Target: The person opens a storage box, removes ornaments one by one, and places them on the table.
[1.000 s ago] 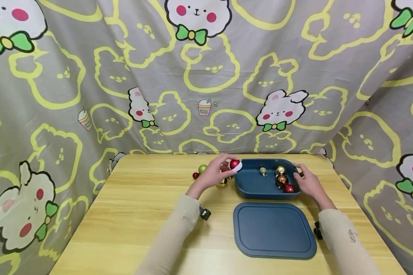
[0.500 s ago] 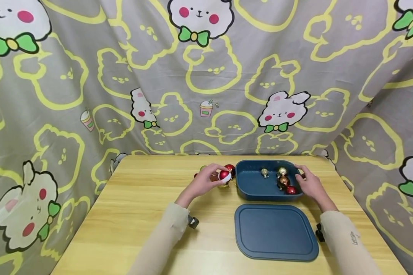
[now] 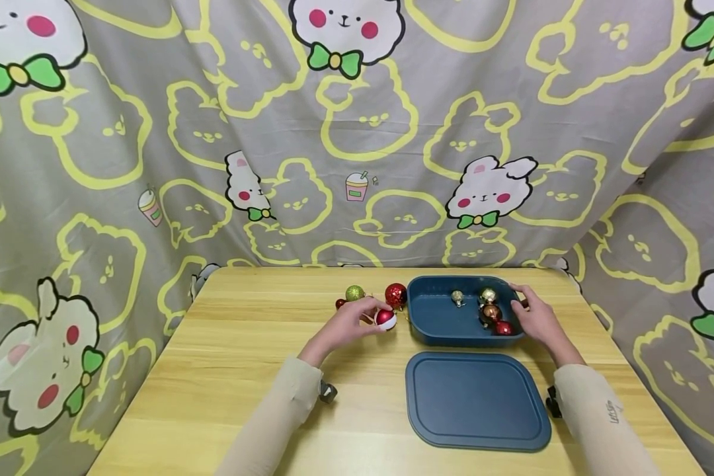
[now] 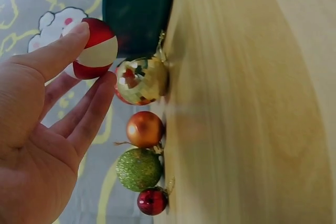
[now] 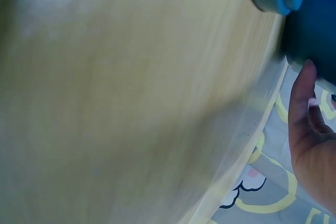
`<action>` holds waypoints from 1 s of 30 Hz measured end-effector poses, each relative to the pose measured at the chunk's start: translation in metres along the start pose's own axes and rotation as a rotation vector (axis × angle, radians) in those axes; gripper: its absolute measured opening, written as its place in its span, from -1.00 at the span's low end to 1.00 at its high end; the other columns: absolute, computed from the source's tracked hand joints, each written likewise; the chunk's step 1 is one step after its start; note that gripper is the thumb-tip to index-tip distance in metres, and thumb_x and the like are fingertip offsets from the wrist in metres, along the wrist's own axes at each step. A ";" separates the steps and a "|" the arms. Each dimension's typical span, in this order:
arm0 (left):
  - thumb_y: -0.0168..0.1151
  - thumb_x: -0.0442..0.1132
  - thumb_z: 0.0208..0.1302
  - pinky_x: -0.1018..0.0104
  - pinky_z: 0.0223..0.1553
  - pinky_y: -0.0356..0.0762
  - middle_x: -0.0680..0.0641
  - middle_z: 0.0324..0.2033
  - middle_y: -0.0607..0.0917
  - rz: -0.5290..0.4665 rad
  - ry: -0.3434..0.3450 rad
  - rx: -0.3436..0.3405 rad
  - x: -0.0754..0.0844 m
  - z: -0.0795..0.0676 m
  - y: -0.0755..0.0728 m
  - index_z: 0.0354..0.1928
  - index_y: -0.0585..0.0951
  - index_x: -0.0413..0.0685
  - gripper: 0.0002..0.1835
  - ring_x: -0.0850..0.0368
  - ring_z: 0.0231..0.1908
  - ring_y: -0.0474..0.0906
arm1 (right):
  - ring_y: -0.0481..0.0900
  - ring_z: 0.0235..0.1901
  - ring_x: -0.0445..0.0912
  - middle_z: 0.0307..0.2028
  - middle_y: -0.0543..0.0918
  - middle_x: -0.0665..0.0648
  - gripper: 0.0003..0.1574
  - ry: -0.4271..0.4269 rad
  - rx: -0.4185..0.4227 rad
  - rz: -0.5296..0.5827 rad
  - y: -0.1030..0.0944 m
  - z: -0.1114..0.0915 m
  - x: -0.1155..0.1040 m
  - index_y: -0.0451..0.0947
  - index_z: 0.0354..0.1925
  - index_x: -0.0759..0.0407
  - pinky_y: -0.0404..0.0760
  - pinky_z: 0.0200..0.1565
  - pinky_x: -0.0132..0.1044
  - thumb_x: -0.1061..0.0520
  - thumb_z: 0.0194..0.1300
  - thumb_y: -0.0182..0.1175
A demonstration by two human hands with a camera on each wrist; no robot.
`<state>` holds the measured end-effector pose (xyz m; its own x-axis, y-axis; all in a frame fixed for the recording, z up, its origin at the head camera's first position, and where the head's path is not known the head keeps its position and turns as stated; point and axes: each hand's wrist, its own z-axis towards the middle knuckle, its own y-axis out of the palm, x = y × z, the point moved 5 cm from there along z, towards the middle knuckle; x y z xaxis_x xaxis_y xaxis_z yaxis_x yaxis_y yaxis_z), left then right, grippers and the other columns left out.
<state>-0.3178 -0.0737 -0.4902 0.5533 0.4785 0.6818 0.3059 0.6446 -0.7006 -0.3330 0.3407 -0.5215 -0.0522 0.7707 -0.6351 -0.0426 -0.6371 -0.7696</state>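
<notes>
My left hand [image 3: 348, 322] pinches a red-and-white Christmas ball [image 3: 385, 318] between thumb and fingertips, left of a blue rectangular container [image 3: 440, 316]. In the left wrist view the ball's white band [image 4: 100, 53] faces the camera. Beyond it lie a mirrored gold ball [image 4: 144, 80], an orange ball [image 4: 145, 129], a glittery green ball [image 4: 139, 170] and a small red ball [image 4: 152, 201]. My right hand [image 3: 537, 324] grips the container's right end, the thumb [image 5: 304, 85] against its outer wall. Inside are a small gold ball [image 3: 457, 297] and several others, gold, brown and red.
A blue lid [image 3: 478, 401] lies flat on the wooden table [image 3: 214, 383] in front of the container. A red sparkly ball [image 3: 396, 295] sits against the container's left side. A patterned curtain [image 3: 309, 132] hangs behind the table and along both sides.
My left hand has moved left and toward me with the red-and-white ball, away from the container's left rim, uncovering the green and red balls behind. My right hand stays at the container.
</notes>
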 end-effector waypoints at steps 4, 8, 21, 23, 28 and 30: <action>0.47 -0.24 0.30 0.23 0.07 0.70 0.04 0.05 0.70 -0.012 -0.001 -0.027 -0.004 -0.002 0.004 0.27 0.63 -0.02 -0.51 0.14 0.01 0.66 | 0.53 -0.35 0.09 -0.10 0.57 0.48 -0.37 -0.003 0.003 -0.002 0.000 0.001 0.001 0.18 0.55 0.22 0.45 -0.39 -0.21 0.03 0.67 -0.14; 0.46 -0.26 0.31 0.22 0.04 0.72 -0.03 0.12 0.68 -0.024 -0.019 -0.061 -0.007 -0.004 0.007 0.27 0.61 -0.06 -0.51 0.06 0.03 0.68 | 0.52 -0.36 0.08 -0.11 0.57 0.47 -0.37 -0.006 0.004 0.000 0.001 0.001 0.001 0.18 0.55 0.22 0.45 -0.39 -0.21 0.04 0.67 -0.14; 0.48 -0.19 0.30 0.25 0.02 0.69 0.02 0.09 0.66 0.119 0.029 -0.090 -0.014 -0.005 0.013 0.20 0.67 0.08 -0.57 0.14 -0.03 0.62 | 0.55 -0.31 0.14 -0.11 0.59 0.48 -0.38 -0.022 0.011 -0.009 -0.002 0.000 0.001 0.20 0.53 0.24 0.45 -0.38 -0.22 0.05 0.65 -0.12; 0.48 -0.19 0.29 0.23 0.03 0.68 0.02 0.09 0.66 0.127 0.024 -0.089 -0.015 -0.006 0.013 0.20 0.67 0.08 -0.57 0.13 -0.03 0.62 | 0.55 -0.31 0.13 -0.11 0.59 0.48 -0.38 -0.017 0.007 -0.008 -0.001 0.001 0.001 0.19 0.54 0.24 0.46 -0.37 -0.22 0.05 0.66 -0.13; 0.48 -0.17 0.29 0.21 0.08 0.66 0.04 0.12 0.67 0.156 0.008 -0.085 -0.015 -0.005 0.013 0.20 0.67 0.11 -0.57 0.13 0.04 0.61 | 0.55 -0.32 0.12 -0.11 0.58 0.47 -0.37 -0.012 0.001 -0.008 -0.001 0.001 0.000 0.18 0.54 0.24 0.46 -0.38 -0.22 0.05 0.66 -0.13; 0.47 -0.16 0.30 0.21 0.10 0.65 0.04 0.12 0.67 0.161 0.006 -0.083 -0.015 -0.005 0.013 0.20 0.67 0.12 -0.57 0.13 0.05 0.62 | 0.54 -0.32 0.12 -0.11 0.58 0.47 -0.38 -0.012 0.001 -0.011 -0.001 0.001 0.000 0.18 0.54 0.24 0.46 -0.37 -0.22 0.05 0.66 -0.13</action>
<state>-0.3188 -0.0756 -0.5103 0.6050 0.5680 0.5580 0.2759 0.5079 -0.8160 -0.3341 0.3411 -0.5200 -0.0633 0.7774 -0.6258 -0.0442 -0.6286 -0.7764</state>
